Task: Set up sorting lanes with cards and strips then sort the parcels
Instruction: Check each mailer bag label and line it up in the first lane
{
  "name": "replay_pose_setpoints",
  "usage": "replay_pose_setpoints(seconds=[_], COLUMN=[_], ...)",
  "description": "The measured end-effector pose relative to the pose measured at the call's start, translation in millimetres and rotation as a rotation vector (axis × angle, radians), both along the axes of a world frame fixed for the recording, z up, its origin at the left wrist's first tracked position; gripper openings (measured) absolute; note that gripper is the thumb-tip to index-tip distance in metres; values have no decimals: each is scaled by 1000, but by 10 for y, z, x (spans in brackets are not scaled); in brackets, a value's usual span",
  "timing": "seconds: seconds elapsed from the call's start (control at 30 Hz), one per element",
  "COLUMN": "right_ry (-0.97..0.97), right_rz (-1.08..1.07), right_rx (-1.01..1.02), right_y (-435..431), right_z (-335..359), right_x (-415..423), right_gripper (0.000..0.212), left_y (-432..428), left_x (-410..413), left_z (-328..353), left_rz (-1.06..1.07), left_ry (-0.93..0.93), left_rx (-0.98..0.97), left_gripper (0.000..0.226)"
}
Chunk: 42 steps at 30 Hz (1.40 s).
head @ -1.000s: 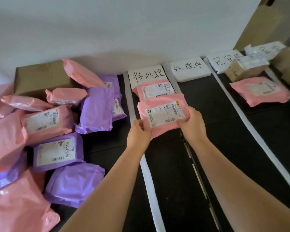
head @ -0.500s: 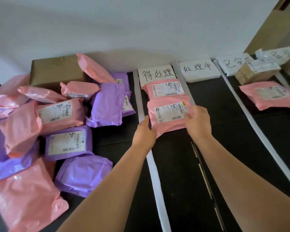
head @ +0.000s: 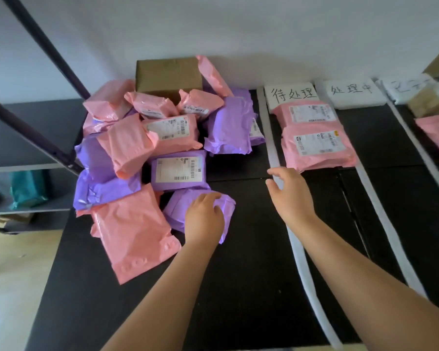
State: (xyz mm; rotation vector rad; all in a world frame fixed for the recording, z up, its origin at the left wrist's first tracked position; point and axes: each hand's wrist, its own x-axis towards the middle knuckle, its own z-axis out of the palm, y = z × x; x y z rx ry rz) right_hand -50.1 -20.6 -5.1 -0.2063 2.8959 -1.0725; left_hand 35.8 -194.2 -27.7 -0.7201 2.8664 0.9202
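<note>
So: black table [head: 238, 274] against the wall, split by white strips [head: 273, 148] into lanes running away from the person. Lanes look fully laid out, so this reads as the sorting phase.

Left side holds the unsorted pile [head: 147, 148], pink and purple mailers heaped around a brown box [head: 169, 77]. Heap is loose and overlapping, probably dumped there as the feed stock. Most labels face up, handy for reading.

First lane right of the pile has a card [head: 290, 96] at its far end by the wall, handwritten. Two pink parcels [head: 314, 145] lie flat below it, label up, one overlapping the other, packed toward the card to leave near space free. The nearer one overhangs the next strip slightly.

Second lane has its own card [head: 352, 91], no parcels. Third lane, at the right edge, shows part of a card, a pink mailer [head: 436, 133] and a brown parcel; mostly cropped.

Left hand [head: 204, 219] is palm down on the nearest purple mailer [head: 188, 211] at the pile's near edge, fingers curled over its far side. Looks like a grab starting; mailer lies on the table, not lifted.

Right hand [head: 288, 193] hovers open over the first strip, fingers spread, holding nothing. Likely heading over to help.

Risk: soft mailer may drag neighbours.
</note>
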Motion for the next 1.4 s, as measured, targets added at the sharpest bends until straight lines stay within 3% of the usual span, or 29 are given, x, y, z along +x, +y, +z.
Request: replay_pose_setpoints(seconds=[0.23, 0.47, 0.73, 0.93, 1.13, 1.4], right_ry=[-33, 51, 100, 165, 202, -35], right_rz=[340, 360, 379, 161, 15, 103], right_rx=[271, 508, 636, 438, 203, -158], right_y=[-671, -924, -952, -790, -605, -536], right_z=[-533, -754, -652, -253, 302, 968], right_x=[865, 1013, 883, 933, 942, 858], right_gripper=[28, 41, 22, 14, 13, 15], left_y=[-579, -700, -664, -653, -787, -967], left_x=[724, 1005, 1094, 1077, 943, 710], left_z=[-308, -301, -159, 111, 489, 1187], left_rz=[-208, -214, -83, 43, 83, 9], left_ry=[-58, -108, 5, 143, 247, 531], left_rx=[-306, -313, -193, -94, -7, -77], left_gripper=[50, 56, 49, 44, 56, 51])
